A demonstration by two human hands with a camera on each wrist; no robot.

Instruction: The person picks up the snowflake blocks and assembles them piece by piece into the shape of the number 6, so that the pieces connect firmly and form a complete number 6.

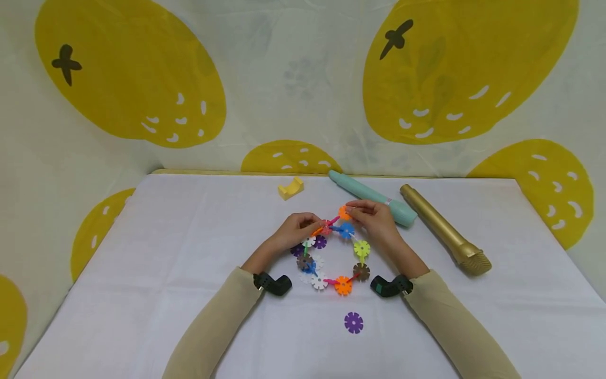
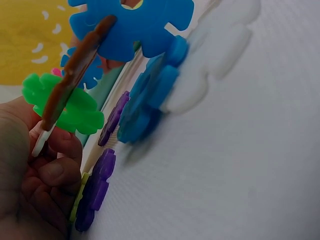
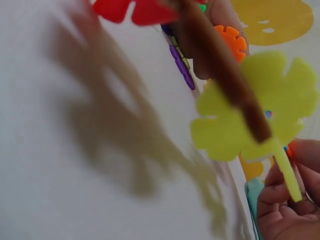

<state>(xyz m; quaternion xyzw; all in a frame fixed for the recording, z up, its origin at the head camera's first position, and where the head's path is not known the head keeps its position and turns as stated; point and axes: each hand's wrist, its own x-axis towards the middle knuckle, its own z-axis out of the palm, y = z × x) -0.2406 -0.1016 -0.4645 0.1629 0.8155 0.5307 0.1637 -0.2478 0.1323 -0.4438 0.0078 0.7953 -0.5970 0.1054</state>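
Observation:
A loop of interlocking plastic snowflake discs is lifted by both hands over the white table. My left hand [image 1: 299, 229] pinches the loop at its upper left, by a pinkish-red disc [image 1: 325, 227]. At the top, my right hand [image 1: 375, 220] pinches an orange disc [image 1: 344, 212] between thumb and fingertips. Below the right hand hang a blue disc [image 1: 347, 230], a yellow-green disc [image 3: 260, 110] and a brown disc [image 1: 361, 272]. Another orange disc [image 1: 343, 286] forms the near end. In the left wrist view, a green disc [image 2: 82, 112] hangs by the left fingers.
Loose purple discs [image 2: 95, 195] lie under the loop's left side; one purple disc [image 1: 353, 322] lies nearer me. Behind are a yellow notched block [image 1: 291, 188] and a teal tube [image 1: 355, 188]. A gold microphone-shaped object [image 1: 442, 226] lies to the right.

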